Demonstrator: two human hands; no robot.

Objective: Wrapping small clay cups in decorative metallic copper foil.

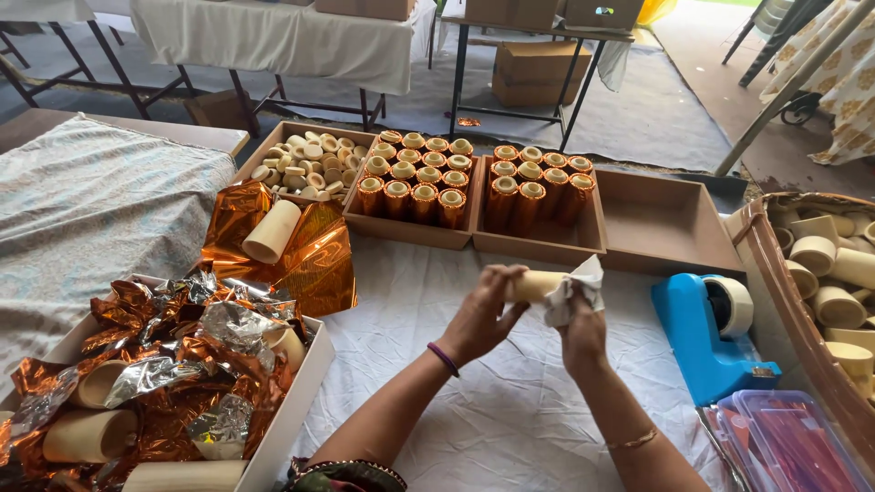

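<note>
Colours here are pretty warm overall. The tube being held is plain cream, and the cloth pressed on it is white. Same cream on the bare tubes in the wicker basket at far right. The wrapped tubes in the brown boxes shine copper-orange, matching the foil sheet and the crumpled copper-and-silver scraps near left. Tape dispenser is bright blue, table cover white, wrist band purple.
</note>
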